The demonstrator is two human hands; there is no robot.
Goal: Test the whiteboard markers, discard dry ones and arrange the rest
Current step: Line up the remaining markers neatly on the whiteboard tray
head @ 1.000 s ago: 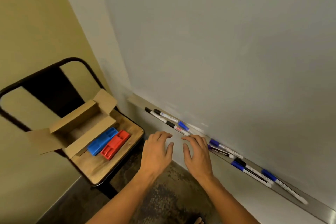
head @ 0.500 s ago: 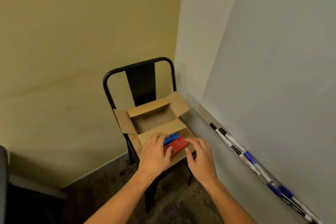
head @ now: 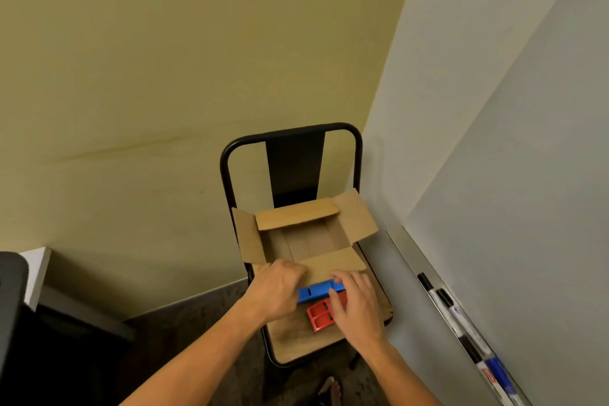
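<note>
A black metal chair (head: 290,155) with a pale wooden seat is seen from above, set in a corner where a yellow-green wall meets a pale grey whiteboard (head: 527,142). On the seat an open cardboard box (head: 306,241) is placed with all four flaps folded outward, its brown matte interior showing nothing, probably kept ready for sorted or discarded items. Just in front of the box two rectangular plastic holders are laid side by side: a blue holder (head: 318,292) with small slots, and a red holder (head: 321,315) with open compartments. The left hand (head: 276,290) is held at the left end of the blue holder, its fingers curled downward; whether the holder is actually gripped cannot be told. The right hand (head: 357,303) is spread over the right ends of both holders, fingertips touching the blue one, seemingly to lift or steady it. The whiteboard markers (head: 461,323), slim white barrels with black or blue caps, are left lying end to end in the metal tray (head: 408,250) under the board, well apart from both hands. A bare foot is glimpsed on the dark carpet below.
</note>
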